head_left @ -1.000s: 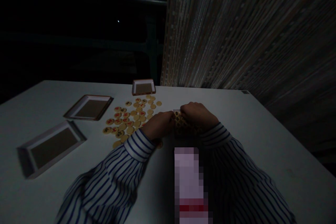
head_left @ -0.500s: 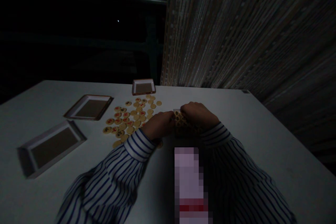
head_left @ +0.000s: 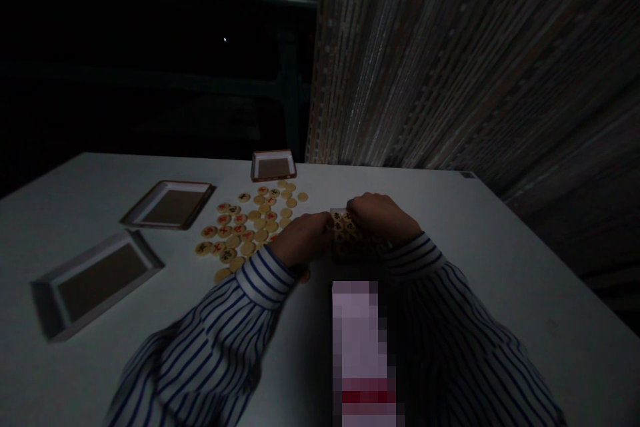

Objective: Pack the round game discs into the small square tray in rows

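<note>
Two curled hands [head_left: 304, 238] [head_left: 385, 218] seemingly grip a small box [head_left: 336, 211].

Dim light, dark shadow on the table [head_left: 500, 253].

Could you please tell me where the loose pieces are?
In the head view, the loose pieces lie left of centre, mostly left of the left hand, in front of the far box.

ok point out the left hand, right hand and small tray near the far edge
left hand [head_left: 304, 237], head view, back of hand
right hand [head_left: 383, 217], head view, back of hand
small tray [head_left: 273, 168], head view, bare inner floor
</note>
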Motion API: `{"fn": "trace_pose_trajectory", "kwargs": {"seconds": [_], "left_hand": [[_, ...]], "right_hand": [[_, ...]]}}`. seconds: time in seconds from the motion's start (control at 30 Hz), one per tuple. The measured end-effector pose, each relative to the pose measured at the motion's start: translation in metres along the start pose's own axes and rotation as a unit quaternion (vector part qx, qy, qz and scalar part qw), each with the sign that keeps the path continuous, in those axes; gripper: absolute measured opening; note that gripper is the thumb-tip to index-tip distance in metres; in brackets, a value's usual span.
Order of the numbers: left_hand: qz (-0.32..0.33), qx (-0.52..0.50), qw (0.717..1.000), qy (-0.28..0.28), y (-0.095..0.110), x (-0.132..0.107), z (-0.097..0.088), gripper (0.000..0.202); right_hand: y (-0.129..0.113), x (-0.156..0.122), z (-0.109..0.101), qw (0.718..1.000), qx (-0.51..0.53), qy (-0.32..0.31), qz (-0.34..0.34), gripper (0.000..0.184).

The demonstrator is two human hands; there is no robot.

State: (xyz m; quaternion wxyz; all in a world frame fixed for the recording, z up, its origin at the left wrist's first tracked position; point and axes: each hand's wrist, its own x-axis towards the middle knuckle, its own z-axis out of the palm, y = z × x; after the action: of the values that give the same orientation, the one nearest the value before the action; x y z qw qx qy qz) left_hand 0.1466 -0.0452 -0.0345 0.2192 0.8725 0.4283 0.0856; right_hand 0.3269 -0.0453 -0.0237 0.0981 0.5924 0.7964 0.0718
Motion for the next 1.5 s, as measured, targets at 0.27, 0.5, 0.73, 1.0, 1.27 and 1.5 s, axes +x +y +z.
{"fn": "trace_pose_trajectory", "kwargs": {"seconds": [0.27,0.5,0.73,1.0,1.27,1.5], "left_hand": [[0.001,-0.005,1.0,-0.002,-0.001,0.0,0.0,0.027],[0.0,0.005,1.0,-0.007,0.0,0.0,0.0,0.027],[0.001,-0.008,1.0,-0.008,0.002,-0.001,-0.002,0.027],[-0.001,-0.002,1.0,-0.001,0.002,-0.001,0.0,0.027],[-0.017,0.005,1.0,0.007,0.0,-0.001,-0.008,0.028],[-0.035,0.0,0.999,0.019,-0.001,-0.004,-0.021,0.028]], "right_hand": [[-0.002,0.0,-0.003,1.0,0.008,-0.022,0.004,0.027],[-0.002,0.001,0.0,1.0,0.011,-0.012,0.004,0.028],[-0.001,0.001,0.001,1.0,0.013,-0.006,0.002,0.027],[-0.002,-0.001,0.0,1.0,0.017,-0.005,-0.002,0.027],[0.005,-0.002,-0.008,1.0,0.008,0.007,0.023,0.029],[0.006,-0.004,-0.019,0.998,0.017,0.004,0.055,0.034]]}}
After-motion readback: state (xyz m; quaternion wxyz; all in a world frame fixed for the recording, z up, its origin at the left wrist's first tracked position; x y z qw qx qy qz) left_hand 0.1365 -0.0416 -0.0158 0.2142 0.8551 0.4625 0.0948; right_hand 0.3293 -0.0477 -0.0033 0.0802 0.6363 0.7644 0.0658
